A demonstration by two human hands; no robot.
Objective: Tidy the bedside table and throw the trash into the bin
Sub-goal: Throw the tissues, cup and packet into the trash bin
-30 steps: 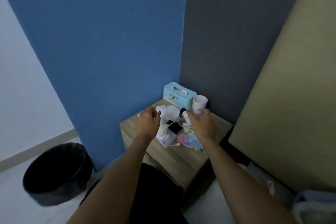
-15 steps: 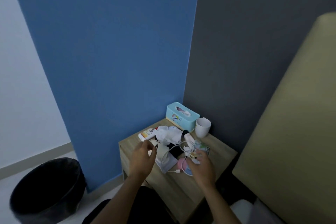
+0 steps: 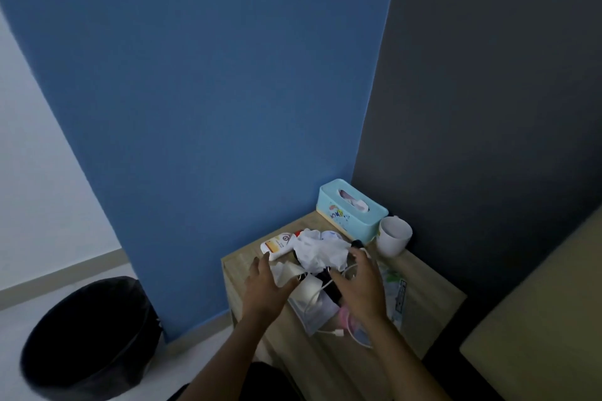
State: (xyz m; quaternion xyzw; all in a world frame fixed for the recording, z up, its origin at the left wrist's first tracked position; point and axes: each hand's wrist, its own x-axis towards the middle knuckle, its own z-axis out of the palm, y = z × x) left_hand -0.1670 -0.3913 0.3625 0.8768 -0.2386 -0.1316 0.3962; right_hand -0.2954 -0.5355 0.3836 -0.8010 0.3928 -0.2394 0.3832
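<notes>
The wooden bedside table (image 3: pixel 329 365) carries a heap of clutter. Crumpled white tissue (image 3: pixel 321 252) lies at the heap's back, next to a white tube (image 3: pixel 277 243). My left hand (image 3: pixel 265 286) grips a small white scrap of paper (image 3: pixel 284 273) at the heap's left side. My right hand (image 3: pixel 360 285) hovers over the heap with fingers spread, above a white cable (image 3: pixel 342 332), a face mask (image 3: pixel 314 312) and a pink item (image 3: pixel 346 319). A black bin (image 3: pixel 88 335) stands on the floor to the left.
A light-blue tissue box (image 3: pixel 353 210) and a white mug (image 3: pixel 392 236) stand at the table's back corner by the blue and grey walls. A printed packet (image 3: pixel 395 293) lies right of my hand. A beige headboard (image 3: pixel 537 312) rises on the right.
The view tilted up and shifted. Both hands moved back onto the heap; my left hand now pinches a white scrap, and my right hand has spread over the cable.
</notes>
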